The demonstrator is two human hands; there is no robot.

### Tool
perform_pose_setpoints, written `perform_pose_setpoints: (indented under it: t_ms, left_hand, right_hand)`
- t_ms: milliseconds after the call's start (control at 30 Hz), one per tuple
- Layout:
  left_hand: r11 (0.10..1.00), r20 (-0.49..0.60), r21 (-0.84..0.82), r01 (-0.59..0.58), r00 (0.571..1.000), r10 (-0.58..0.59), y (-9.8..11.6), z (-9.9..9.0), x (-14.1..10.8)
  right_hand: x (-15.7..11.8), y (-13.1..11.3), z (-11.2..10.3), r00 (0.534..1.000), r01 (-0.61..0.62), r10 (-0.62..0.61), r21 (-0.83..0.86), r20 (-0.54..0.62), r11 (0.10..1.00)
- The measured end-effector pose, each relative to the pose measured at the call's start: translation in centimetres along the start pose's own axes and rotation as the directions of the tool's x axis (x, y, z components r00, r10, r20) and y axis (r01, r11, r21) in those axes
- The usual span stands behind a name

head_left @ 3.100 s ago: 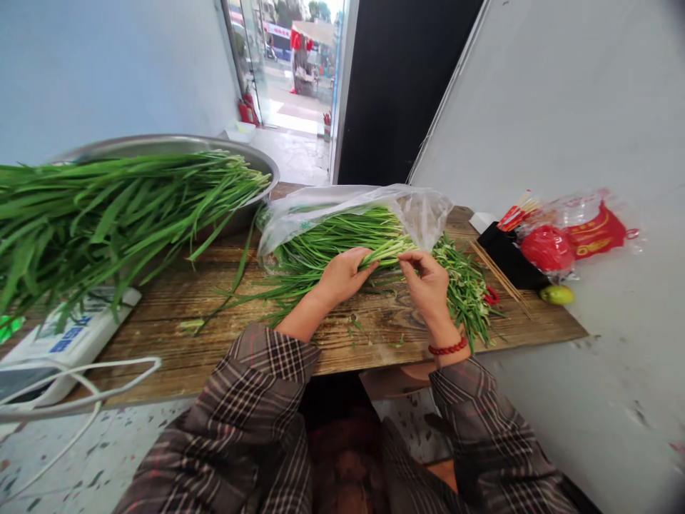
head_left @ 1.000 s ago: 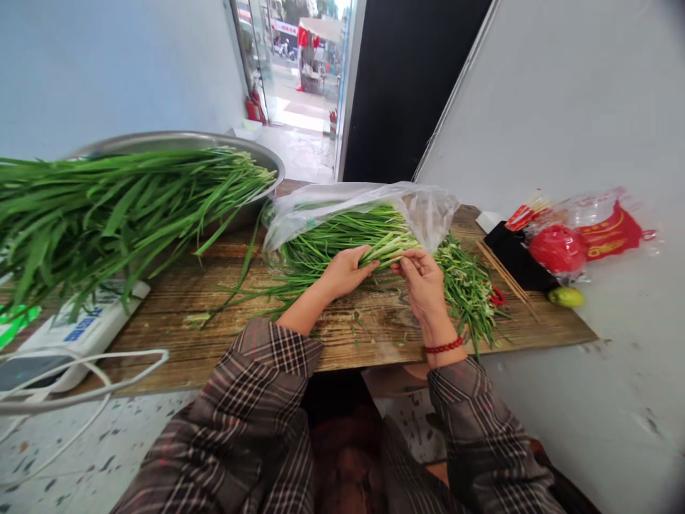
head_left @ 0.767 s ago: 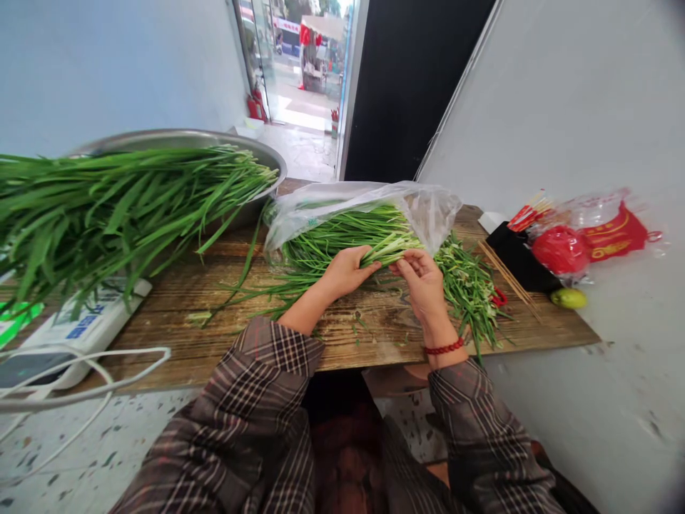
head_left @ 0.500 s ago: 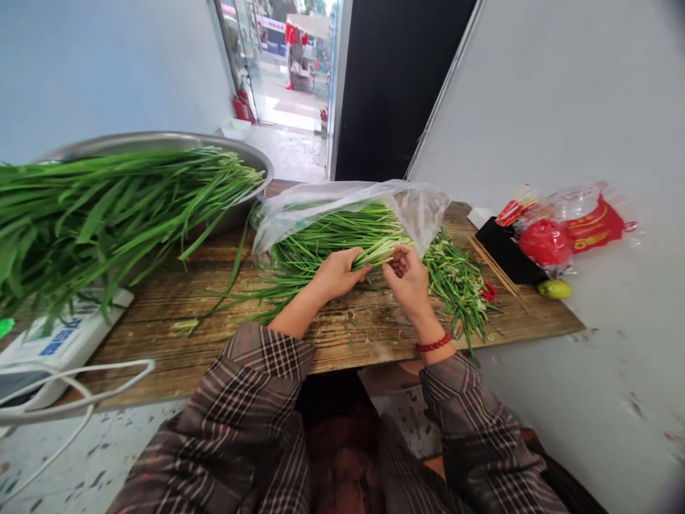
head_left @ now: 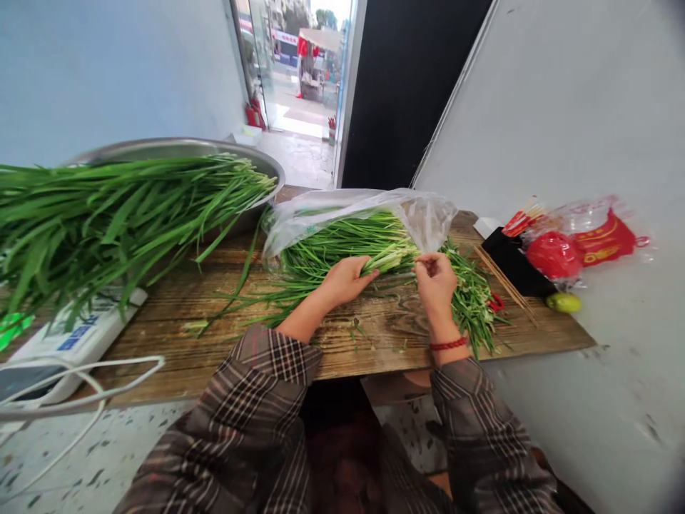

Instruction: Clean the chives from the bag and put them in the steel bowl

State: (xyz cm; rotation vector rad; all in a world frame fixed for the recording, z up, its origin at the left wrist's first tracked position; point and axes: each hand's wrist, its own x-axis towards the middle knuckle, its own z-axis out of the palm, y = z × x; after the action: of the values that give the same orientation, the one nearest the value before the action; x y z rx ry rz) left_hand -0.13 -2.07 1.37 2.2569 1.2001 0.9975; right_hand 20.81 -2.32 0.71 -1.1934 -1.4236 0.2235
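Single head-worn cam, wide view, aimed forward and down, near the counter (head_left: 335, 351), left hand (head_left: 345, 281) and right hand (head_left: 436, 284) mid-frame, doorway (head_left: 302, 146) at top.

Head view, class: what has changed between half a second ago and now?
The right hand has moved rightward, away from the left hand and closer to the pile of loose greens; whether it pinches anything is too small to tell. The left hand still grips the green stalks. The steel basin and plastic bag stayed put.
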Motion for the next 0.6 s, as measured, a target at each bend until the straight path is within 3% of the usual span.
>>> perform_pose_setpoints:
  t_ms: [67, 200, 400, 600]
  left_hand:
    - [1.0, 0.005, -0.024, 0.009, 1.0, -0.009, 0.0, -0.1, 0.1]
    - [0.996, 0.014, -0.088, 0.017, 1.0, -0.016, 0.0, 0.0, 0.1]
    - [0.994, 0.061, -0.11, -0.005, 0.998, 0.011, -0.5, 0.3, 0.2]
    - [0.985, 0.055, -0.165, -0.048, 0.997, 0.058, -0.8, 0.1, 0.4]
  right_hand:
    - [0.7, 0.7, -1.2, 0.998, -0.016, 0.019, -0.045, 0.052, 0.999]
    - [0.7, 0.0, -2.2, 0.974, 0.127, -0.102, -0.115, 0.203, 0.985]
    - [-1.3, -2.4, 0.8, 0.959, 0.011, -0.034, 0.084, 0.283, 0.996]
    - [-1.8, -3.2, 1.8, 0.962, 0.15, -0.139, -0.031, 0.235, 0.988]
